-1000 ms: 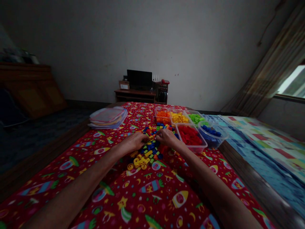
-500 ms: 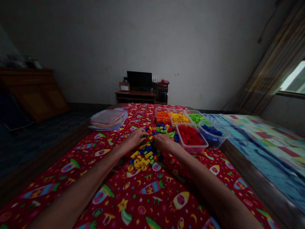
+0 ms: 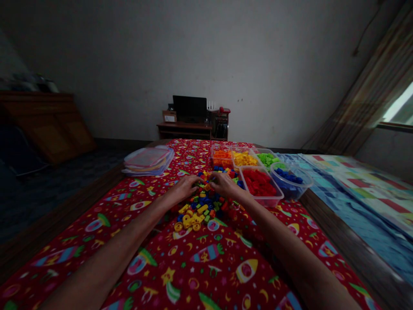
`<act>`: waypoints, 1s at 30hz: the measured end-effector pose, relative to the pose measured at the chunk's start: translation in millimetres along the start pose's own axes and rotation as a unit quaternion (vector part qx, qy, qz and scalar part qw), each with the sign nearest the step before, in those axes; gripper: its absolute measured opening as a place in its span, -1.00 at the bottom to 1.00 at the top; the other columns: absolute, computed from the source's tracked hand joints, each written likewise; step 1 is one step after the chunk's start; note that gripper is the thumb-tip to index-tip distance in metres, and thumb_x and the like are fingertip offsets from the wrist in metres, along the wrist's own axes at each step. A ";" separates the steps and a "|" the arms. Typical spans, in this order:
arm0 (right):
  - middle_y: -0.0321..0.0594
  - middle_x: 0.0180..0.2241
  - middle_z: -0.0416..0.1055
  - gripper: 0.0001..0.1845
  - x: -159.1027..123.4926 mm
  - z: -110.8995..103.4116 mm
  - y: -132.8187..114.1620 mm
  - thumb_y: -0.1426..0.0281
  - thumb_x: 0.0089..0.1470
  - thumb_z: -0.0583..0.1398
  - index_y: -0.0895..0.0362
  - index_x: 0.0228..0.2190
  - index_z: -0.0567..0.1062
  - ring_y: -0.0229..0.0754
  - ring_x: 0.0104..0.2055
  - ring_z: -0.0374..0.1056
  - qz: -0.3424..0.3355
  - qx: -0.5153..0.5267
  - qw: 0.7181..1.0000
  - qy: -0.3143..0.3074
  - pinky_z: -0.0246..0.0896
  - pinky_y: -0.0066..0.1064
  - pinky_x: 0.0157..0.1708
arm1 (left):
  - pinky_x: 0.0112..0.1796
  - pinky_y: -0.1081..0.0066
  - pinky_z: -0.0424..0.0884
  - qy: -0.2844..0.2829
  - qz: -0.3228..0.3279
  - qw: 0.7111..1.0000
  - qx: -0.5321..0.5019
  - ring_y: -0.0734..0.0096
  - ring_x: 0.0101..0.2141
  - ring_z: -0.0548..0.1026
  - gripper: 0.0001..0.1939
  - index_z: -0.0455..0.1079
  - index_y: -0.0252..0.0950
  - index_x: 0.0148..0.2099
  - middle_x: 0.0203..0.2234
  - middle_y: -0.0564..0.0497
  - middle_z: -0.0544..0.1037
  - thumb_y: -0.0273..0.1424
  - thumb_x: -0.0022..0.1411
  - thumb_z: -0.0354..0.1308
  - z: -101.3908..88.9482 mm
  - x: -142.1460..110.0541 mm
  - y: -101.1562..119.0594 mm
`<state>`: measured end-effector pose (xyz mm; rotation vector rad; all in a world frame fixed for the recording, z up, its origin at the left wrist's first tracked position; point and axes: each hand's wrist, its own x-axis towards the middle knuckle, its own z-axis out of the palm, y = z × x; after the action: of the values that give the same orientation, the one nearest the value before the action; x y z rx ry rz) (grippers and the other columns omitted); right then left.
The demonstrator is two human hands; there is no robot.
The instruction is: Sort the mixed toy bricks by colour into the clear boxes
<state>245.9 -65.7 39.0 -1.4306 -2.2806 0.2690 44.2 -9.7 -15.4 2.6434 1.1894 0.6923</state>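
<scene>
A heap of small plastic blocks (image 3: 202, 206) in yellow, blue, green, orange and red lies on a red patterned cloth (image 3: 206, 267). My left hand (image 3: 184, 188) rests on the heap's left side, fingers curled onto the blocks. My right hand (image 3: 225, 185) is on the heap's far right side, its fingers bent among the pieces. The two hands' fingertips nearly meet over the pile. Whether either hand holds a block is hidden.
Clear tubs of sorted blocks stand right of the heap: orange (image 3: 220, 157), yellow (image 3: 244, 159), green (image 3: 266, 159), red (image 3: 260, 184) and a round tub of blue (image 3: 291, 179). A stack of lids (image 3: 148, 160) lies at the left. A wooden edge (image 3: 342, 245) borders the cloth.
Both hands stayed on the heap and shifted a little farther up the pile. The view has tilted slightly.
</scene>
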 end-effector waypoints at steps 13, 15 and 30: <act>-0.16 -0.30 0.54 -0.73 1.4 -1.9 1.2 0.56 -0.01 0.15 0.17 -0.27 0.59 -0.19 -0.28 0.41 0.019 0.065 0.998 0.019 0.21 -0.46 -0.25 | -0.22 0.37 0.37 0.064 -0.019 0.997 0.028 0.27 -0.28 0.48 -0.87 0.43 -0.29 -0.30 -0.37 -0.03 0.53 -0.49 0.02 0.17 -11.6 4.5 8.8; -0.18 -0.35 0.54 -0.78 3.2 0.9 4.1 0.54 -0.02 0.16 0.17 -0.32 0.59 -0.21 -0.31 0.40 0.018 0.079 0.996 0.029 0.19 -0.48 -0.27 | -0.21 0.36 0.36 0.087 -0.017 0.996 0.023 0.28 -0.27 0.48 -0.87 0.42 -0.29 -0.30 -0.35 -0.04 0.53 -0.49 0.01 0.17 -18.2 5.6 15.4; -0.31 -0.56 0.38 -0.83 0.6 12.9 -3.2 0.38 0.02 0.22 0.21 -0.54 0.46 -0.39 -0.51 0.28 0.169 0.549 0.815 -0.078 0.20 -0.62 -0.50 | -0.34 0.42 0.39 0.055 -0.095 0.978 -0.178 0.36 -0.38 0.48 -0.71 0.47 -0.30 -0.21 -0.42 0.04 0.55 -0.35 -0.04 0.17 -21.7 10.7 55.3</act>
<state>237.2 -65.8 29.0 -1.1072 -1.3969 1.5518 76.8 -39.7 25.4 2.1932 1.1957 0.9279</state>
